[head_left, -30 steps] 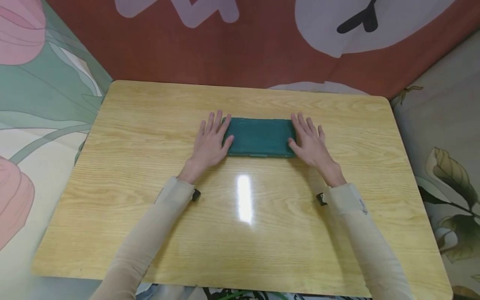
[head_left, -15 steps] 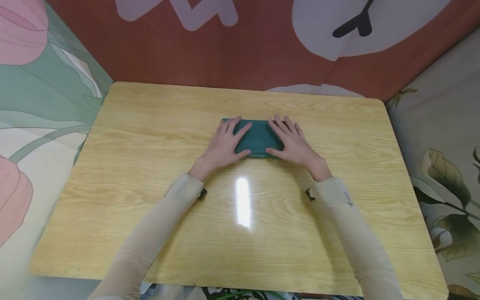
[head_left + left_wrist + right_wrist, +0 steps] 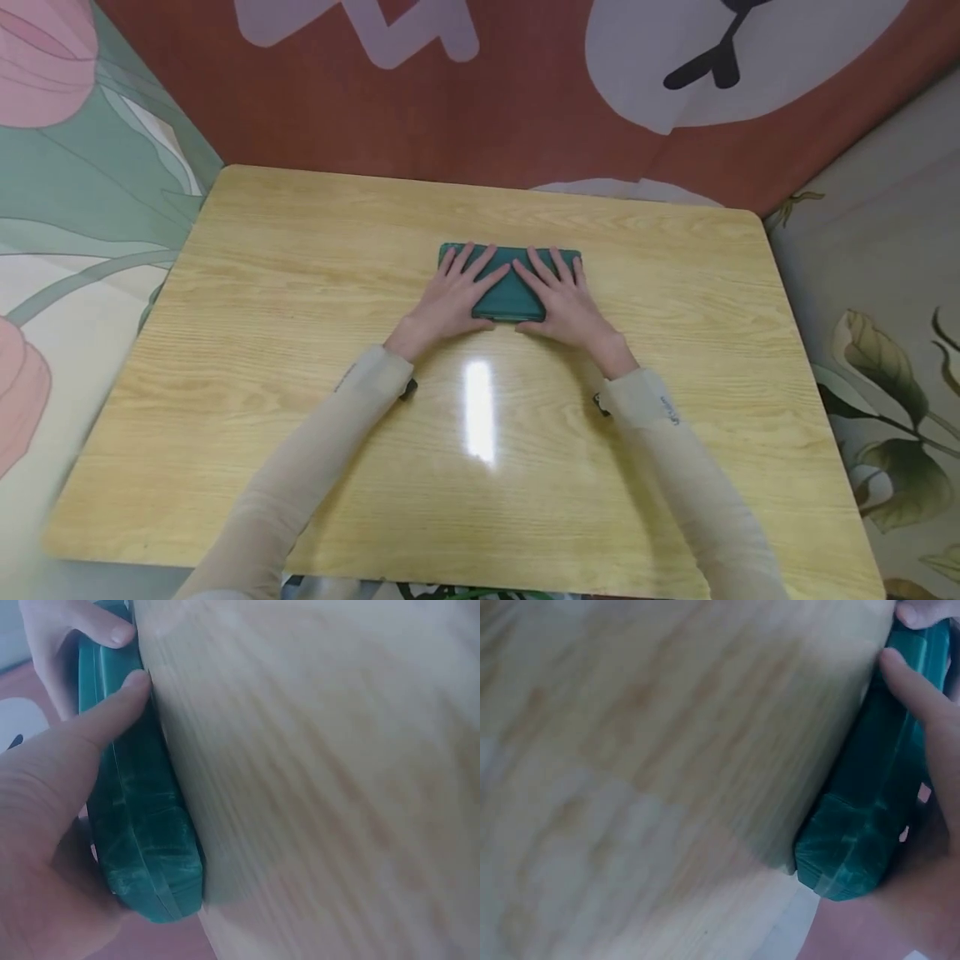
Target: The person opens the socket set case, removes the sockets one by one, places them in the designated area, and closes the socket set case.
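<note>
A flat, oblong package point(image 3: 511, 295) in glossy green wrapping lies toward the back of the wooden table. My left hand point(image 3: 452, 297) grips its left half, fingers spread across the top to the far edge and thumb over the near side. My right hand point(image 3: 566, 307) grips the right half in the same way. In the left wrist view, the left thumb crosses the seamed side of the package point(image 3: 146, 817), whose end wrapping is folded. The right wrist view has the right thumb on that side too, near the other thumb. The package's underside is hidden against the table.
The pale wooden table point(image 3: 300, 275) has rounded corners and a bright light reflection point(image 3: 479, 412) in front of the package. A red patterned curtain point(image 3: 360, 125) hangs behind its far edge. Patterned fabric stands on both sides. Dark and green cords point(image 3: 480, 593) show below the front edge.
Both hands have slid inward from the package's ends, coming close together over its middle. Their thumbs have dropped from its top to the near side. The package stays in about the same place.
</note>
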`<state>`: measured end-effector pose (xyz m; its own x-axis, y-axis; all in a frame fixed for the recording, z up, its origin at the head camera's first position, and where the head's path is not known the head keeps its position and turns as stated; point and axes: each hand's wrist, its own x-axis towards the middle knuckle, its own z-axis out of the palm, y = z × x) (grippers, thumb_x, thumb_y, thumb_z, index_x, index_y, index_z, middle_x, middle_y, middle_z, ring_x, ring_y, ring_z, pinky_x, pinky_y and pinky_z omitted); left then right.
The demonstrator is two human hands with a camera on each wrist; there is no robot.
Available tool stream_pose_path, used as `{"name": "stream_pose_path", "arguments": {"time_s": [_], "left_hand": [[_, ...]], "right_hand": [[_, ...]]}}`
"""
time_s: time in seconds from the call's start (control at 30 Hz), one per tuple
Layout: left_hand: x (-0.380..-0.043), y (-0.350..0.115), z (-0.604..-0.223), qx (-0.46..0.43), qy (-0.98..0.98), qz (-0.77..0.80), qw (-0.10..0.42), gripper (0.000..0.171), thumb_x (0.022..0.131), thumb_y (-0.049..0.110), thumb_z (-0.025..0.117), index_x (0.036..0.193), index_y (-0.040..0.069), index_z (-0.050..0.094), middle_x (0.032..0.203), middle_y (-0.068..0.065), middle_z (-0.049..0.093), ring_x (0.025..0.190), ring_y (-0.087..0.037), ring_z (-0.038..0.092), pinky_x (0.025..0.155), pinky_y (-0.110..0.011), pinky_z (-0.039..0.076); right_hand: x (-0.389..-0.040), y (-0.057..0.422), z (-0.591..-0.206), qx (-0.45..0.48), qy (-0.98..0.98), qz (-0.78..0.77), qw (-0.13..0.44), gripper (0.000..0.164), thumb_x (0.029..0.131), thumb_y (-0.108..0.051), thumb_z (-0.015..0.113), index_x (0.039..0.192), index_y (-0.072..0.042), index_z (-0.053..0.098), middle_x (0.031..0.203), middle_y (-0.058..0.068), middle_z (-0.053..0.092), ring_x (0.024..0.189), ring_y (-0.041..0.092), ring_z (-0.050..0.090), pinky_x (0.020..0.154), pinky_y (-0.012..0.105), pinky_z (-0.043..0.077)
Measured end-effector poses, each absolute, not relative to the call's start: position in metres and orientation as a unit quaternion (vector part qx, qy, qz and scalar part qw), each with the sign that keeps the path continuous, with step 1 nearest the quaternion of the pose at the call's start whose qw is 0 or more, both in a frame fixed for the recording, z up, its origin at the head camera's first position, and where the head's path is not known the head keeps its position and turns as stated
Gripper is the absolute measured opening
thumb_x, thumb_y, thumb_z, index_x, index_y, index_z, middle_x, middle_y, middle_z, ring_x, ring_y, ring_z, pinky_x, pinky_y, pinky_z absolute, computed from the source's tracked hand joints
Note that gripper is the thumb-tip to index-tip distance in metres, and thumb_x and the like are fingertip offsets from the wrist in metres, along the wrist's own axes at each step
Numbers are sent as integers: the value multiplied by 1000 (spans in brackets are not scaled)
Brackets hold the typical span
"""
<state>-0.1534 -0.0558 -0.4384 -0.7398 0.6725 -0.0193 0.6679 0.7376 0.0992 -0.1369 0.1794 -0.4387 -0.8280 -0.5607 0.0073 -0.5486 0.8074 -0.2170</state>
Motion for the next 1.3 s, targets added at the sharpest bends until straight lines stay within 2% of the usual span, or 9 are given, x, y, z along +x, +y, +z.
{"name": "stream_pose_path", "arguments": {"time_s": [0.27, 0.5, 0.7, 0.93, 1.1, 1.17, 1.3], "left_hand": [[-147, -58, -436, 361, 931, 45, 26, 92, 84, 58, 66, 156, 23, 21, 161, -10, 11, 144, -39, 10, 114, -55, 8], [-153, -52, -422, 367, 929, 36, -2, 89, 80, 56, 73, 152, 21, 34, 156, -17, 24, 140, -44, 22, 109, -58, 22], [-160, -49, -408, 360, 931, 40, 42, 90, 80, 54, 73, 153, 20, 31, 156, -18, 21, 141, -44, 18, 108, -60, 23], [-169, -51, -399, 350, 928, 72, 107, 89, 77, 50, 78, 151, 21, 36, 155, -18, 23, 140, -44, 21, 108, -59, 23], [-172, -52, -397, 341, 924, 104, 140, 87, 77, 47, 80, 149, 20, 40, 155, -18, 25, 140, -43, 21, 109, -59, 23], [-173, -51, -396, 339, 923, 109, 144, 86, 75, 47, 80, 147, 20, 42, 154, -18, 26, 140, -44, 22, 108, -58, 24], [-174, -50, -396, 337, 924, 111, 143, 86, 74, 47, 82, 146, 19, 45, 153, -18, 28, 139, -44, 23, 108, -58, 24]], "right_hand": [[-129, 176, -441, -282, 956, -72, 37, 96, 85, -55, 67, 156, -16, 17, 161, 14, 6, 143, 46, 2, 107, 67, 0], [-134, 175, -426, -275, 959, -42, 45, 94, 86, -54, 66, 156, -16, 18, 160, 17, 7, 142, 48, 2, 106, 69, 5], [-138, 167, -409, -255, 964, -20, 69, 96, 85, -54, 68, 156, -15, 18, 159, 18, 9, 142, 48, 5, 105, 70, 11], [-134, 151, -401, -235, 968, 18, 87, 99, 83, -55, 70, 155, -9, 21, 156, 24, 19, 137, 52, 20, 103, 63, 28], [-128, 133, -399, -229, 968, 92, 53, 97, 80, -53, 73, 149, 1, 33, 145, 30, 37, 124, 51, 43, 95, 54, 44], [-125, 127, -401, -236, 963, 133, 20, 91, 82, -50, 73, 143, 7, 40, 137, 32, 45, 115, 50, 52, 89, 50, 49], [-119, 116, -406, -245, 940, 229, -58, 59, 95, -33, 63, 132, 11, 52, 121, 32, 58, 101, 45, 63, 75, 43, 56]]}}
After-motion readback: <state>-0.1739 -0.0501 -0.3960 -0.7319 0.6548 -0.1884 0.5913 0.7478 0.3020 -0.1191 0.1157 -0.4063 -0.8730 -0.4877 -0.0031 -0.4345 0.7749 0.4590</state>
